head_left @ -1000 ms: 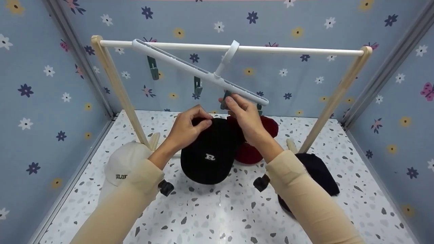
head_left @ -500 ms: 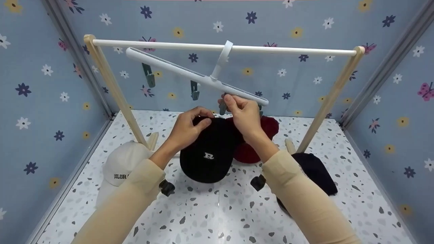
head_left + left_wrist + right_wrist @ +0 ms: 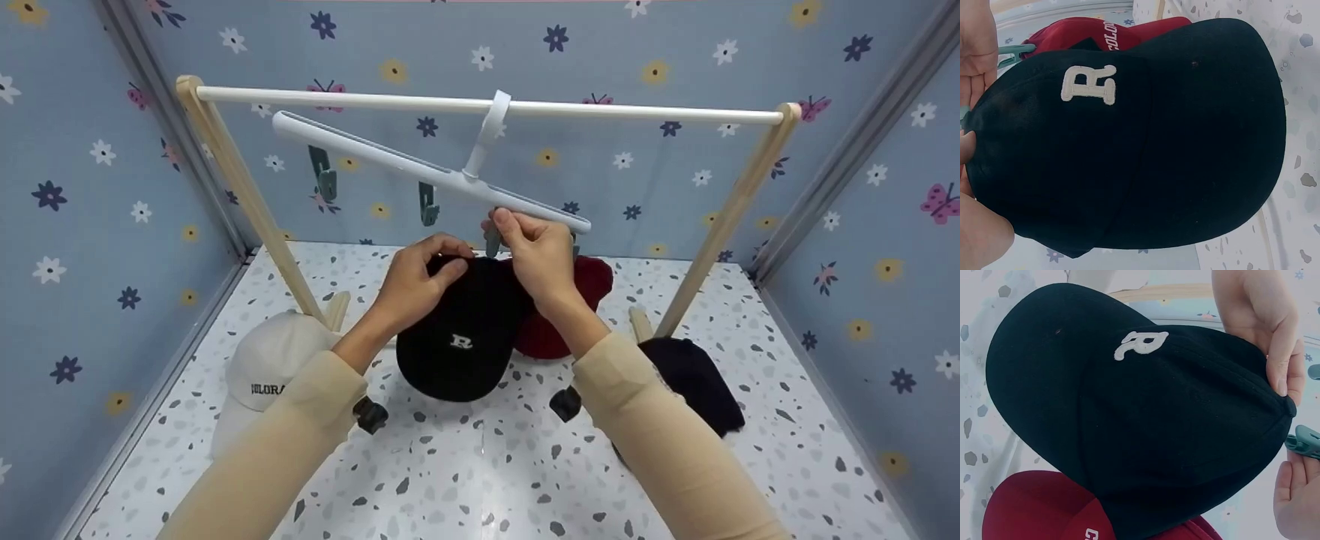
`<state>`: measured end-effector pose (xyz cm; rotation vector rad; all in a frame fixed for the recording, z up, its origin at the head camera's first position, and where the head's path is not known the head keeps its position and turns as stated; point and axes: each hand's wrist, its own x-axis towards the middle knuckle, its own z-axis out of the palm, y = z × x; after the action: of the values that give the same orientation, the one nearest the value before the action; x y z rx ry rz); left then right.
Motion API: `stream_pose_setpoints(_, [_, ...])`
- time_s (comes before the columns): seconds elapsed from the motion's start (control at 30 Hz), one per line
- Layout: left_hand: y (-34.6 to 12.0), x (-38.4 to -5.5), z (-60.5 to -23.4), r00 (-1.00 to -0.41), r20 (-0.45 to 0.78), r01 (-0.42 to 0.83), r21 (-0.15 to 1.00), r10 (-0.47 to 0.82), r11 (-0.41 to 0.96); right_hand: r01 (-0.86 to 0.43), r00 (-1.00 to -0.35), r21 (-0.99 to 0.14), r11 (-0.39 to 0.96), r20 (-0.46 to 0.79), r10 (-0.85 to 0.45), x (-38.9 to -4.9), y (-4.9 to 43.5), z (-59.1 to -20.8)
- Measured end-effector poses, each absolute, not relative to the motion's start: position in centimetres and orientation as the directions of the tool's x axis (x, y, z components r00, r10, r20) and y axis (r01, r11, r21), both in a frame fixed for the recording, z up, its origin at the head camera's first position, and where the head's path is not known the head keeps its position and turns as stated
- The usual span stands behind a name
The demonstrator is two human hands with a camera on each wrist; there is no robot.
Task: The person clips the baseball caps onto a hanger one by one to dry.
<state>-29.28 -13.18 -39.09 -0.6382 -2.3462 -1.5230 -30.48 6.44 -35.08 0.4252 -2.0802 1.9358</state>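
My left hand pinches the top edge of a black baseball cap with a white R, its brim hanging down. In the right wrist view, thumb and finger squeeze the cap's crown. My right hand pinches a green clip under the light-blue hanger. The tip of that clip meets the cap's edge in the right wrist view; whether it grips the fabric is unclear. Behind the right hand, a red cap hangs from another green clip, seen in the left wrist view.
The hanger hooks over a white rail on a wooden stand, tilted with its right end lower. Two more green clips hang on its left half. A white cap lies at left, a dark cap at right, on the speckled surface.
The hanger's left end has sunk, so its tilt is less steep. My right hand and its clip have come down slightly toward the black cap; the left hand keeps its pinch.
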Motion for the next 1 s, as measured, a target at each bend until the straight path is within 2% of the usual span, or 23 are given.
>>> stream_pose_setpoints(0.5, [-12.82,-29.14,-39.01,-0.857,0.467,0.515,0.774,0.219,0.368,-0.441,-0.898,-0.896,0.055,0.44,-0.03,-30.39,6.72,-35.31])
stream_pose_setpoints(1.0, [-12.59,-29.14,-39.16,-0.852,0.477,0.524,0.774,0.217,0.356,-0.433,-0.901,-0.901,0.026,0.432,-0.033,-30.26,6.77,-35.41])
